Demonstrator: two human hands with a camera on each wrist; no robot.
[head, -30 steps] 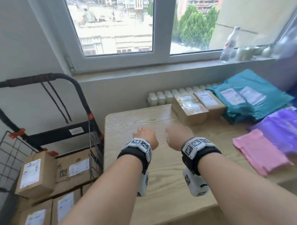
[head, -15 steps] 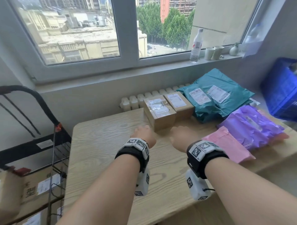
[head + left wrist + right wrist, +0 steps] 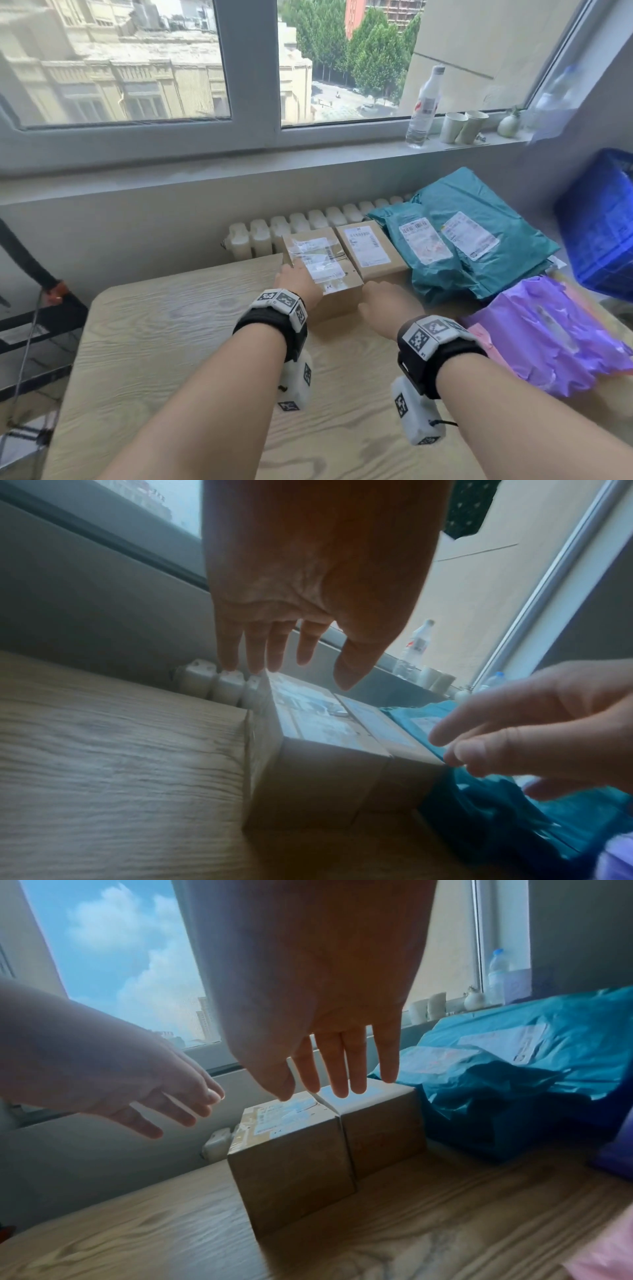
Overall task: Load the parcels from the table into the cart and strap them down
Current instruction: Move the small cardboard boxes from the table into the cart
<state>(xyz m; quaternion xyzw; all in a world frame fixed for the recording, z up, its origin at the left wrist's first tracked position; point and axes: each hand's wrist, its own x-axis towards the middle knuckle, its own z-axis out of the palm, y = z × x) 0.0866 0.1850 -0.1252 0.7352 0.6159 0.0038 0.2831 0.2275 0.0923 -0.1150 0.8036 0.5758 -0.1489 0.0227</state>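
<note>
Two brown cardboard parcels stand side by side at the back of the wooden table [image 3: 164,346]: a taped box [image 3: 337,298] [image 3: 318,775] [image 3: 291,1158] and a labelled box [image 3: 370,251] [image 3: 383,1131] to its right. My left hand [image 3: 294,284] [image 3: 284,666] hovers open with straight fingers over the taped box's left edge, holding nothing. My right hand [image 3: 383,303] [image 3: 337,1084] is open too, fingertips just above the seam between the two boxes. The black cart [image 3: 41,318] shows only at the far left edge.
Teal mailers [image 3: 479,240], a purple mailer [image 3: 548,332] and a pink one [image 3: 483,339] lie on the table's right side. A blue crate [image 3: 603,222] stands at far right. A bottle [image 3: 424,102] and cups [image 3: 462,126] sit on the windowsill. A radiator [image 3: 260,236] runs behind the table.
The view has swung right, away from the cart and its loaded boxes. Both hands have reached forward across the table to the taped box and their fingers have straightened.
</note>
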